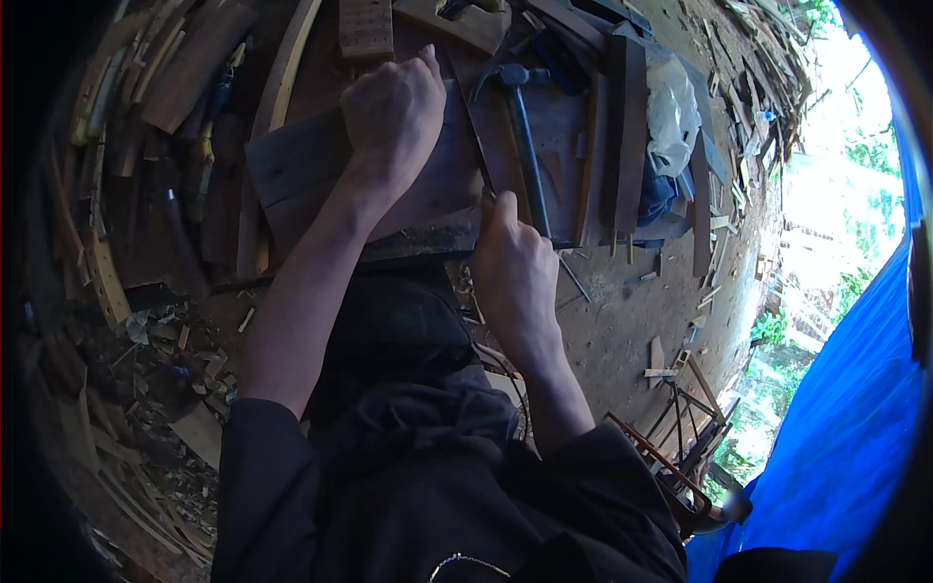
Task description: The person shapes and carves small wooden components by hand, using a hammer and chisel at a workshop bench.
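My left hand (pixel 397 112) is closed in a fist over a dark wooden board (pixel 301 170) on the workbench. Whatever its fingers grip, if anything, is hidden beneath it. Lower and to the right, my right hand (pixel 517 267) is wrapped round the near end of a long, thin, dark tool (pixel 472 126). This tool runs forward along the board's right edge, its far end close to my left fist; whether it is a file or a blade I cannot tell. A claw hammer (pixel 525 146) lies just right of it, head away from me.
A block with small holes (pixel 366 29) and a wooden hand plane (pixel 457 21) sit at the back. Dark wood strips and a pale plastic bag (pixel 671 112) line the right side. Stacked timber (pixel 199 63) fills the left. Offcuts litter the floor; a blue tarp (pixel 826 418) hangs at right.
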`<state>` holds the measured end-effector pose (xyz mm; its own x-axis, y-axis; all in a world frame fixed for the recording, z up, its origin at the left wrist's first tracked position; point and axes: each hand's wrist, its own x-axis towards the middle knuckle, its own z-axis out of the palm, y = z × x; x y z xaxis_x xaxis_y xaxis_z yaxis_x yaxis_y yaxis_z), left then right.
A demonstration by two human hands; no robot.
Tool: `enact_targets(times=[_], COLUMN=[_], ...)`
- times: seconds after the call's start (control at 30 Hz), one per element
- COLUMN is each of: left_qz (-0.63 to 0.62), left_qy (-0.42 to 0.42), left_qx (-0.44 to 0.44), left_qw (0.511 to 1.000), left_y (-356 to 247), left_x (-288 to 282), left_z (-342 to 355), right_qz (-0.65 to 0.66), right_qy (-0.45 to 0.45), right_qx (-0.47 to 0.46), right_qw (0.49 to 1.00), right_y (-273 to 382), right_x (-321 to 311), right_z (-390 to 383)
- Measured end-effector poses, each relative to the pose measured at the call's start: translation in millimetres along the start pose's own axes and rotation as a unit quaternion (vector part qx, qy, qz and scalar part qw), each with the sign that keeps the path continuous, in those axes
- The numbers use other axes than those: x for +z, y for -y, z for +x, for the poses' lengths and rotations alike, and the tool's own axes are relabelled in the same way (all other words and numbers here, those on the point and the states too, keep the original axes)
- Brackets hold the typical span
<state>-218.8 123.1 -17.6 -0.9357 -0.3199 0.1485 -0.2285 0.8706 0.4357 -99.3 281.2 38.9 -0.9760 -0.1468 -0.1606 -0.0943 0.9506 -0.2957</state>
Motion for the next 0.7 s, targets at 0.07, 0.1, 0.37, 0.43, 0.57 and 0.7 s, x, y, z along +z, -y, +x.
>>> enact_targets(times=[0.07,0.1,0.37,0.43,0.57,0.7], left_qz=[-0.002,-0.007,0.003,0.029,-0.273,-0.370], left_qy=[0.001,-0.005,-0.099,-0.229,-0.108,-0.195], left_qx=[-0.001,-0.004,0.068,0.143,0.571,0.774], left_qw=[1.000,1.000,0.993,0.962,0.767,0.476], left_y=[5.1,6.9,-5.5,-9.9,-53.0,-117.6], left_x=[0.1,-0.3,-9.2,-16.2,-46.5,-24.8], left_z=[-2.6,-1.3,-3.6,-7.0,-52.6,-124.9], right_qz=[-0.007,-0.008,-0.011,0.011,0.021,0.035], right_qy=[-0.022,-0.022,0.050,0.035,0.022,0.033], right_qx=[-0.026,-0.029,0.028,0.018,-0.037,-0.049], right_qw=[0.999,0.999,0.998,0.999,0.999,0.998], right_y=[-1.9,-3.0,-23.9,-23.1,-49.3,-82.5], right_x=[3.1,-4.0,-34.6,-31.2,-21.2,-33.3], right_z=[-3.6,-13.0,-83.3,-87.1,-85.2,-71.1])
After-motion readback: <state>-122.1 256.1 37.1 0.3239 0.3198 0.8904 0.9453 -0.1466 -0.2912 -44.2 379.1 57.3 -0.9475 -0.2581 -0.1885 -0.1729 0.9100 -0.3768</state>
